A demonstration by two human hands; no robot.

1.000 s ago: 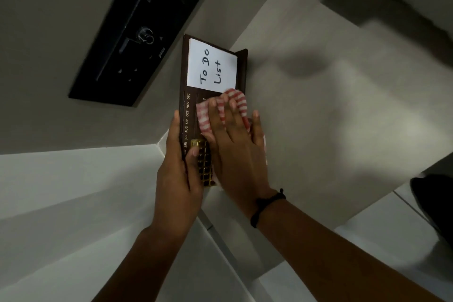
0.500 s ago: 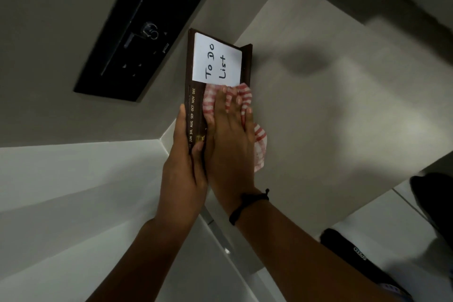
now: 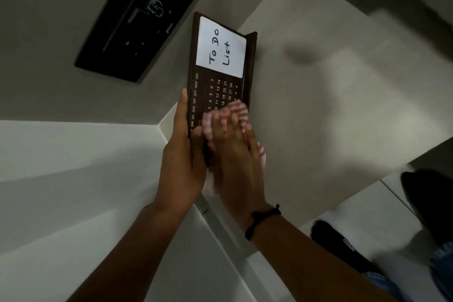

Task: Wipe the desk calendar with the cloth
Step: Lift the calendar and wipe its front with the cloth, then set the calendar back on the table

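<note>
A dark brown desk calendar [image 3: 220,91] stands in the middle of the view, with month names down one edge, a grid of date numbers and a white "To Do List" card at its far end. My left hand [image 3: 182,157] grips its near left edge, thumb along the month strip. My right hand [image 3: 232,154] lies flat on the calendar's near face, pressing a red-and-white striped cloth [image 3: 235,111] against it. The cloth sticks out past my fingertips and at the right of my palm. The near part of the calendar is hidden under both hands.
A black rectangular panel [image 3: 144,17] with a round knob sits on the grey surface at the upper left. A pale desk top [image 3: 331,95] stretches right of the calendar. White surfaces lie at the lower left. Dark shoes [image 3: 343,247] show at the lower right.
My right hand and the cloth slid back toward me, down the calendar face, uncovering the date numbers below the card. The left hand kept its hold.
</note>
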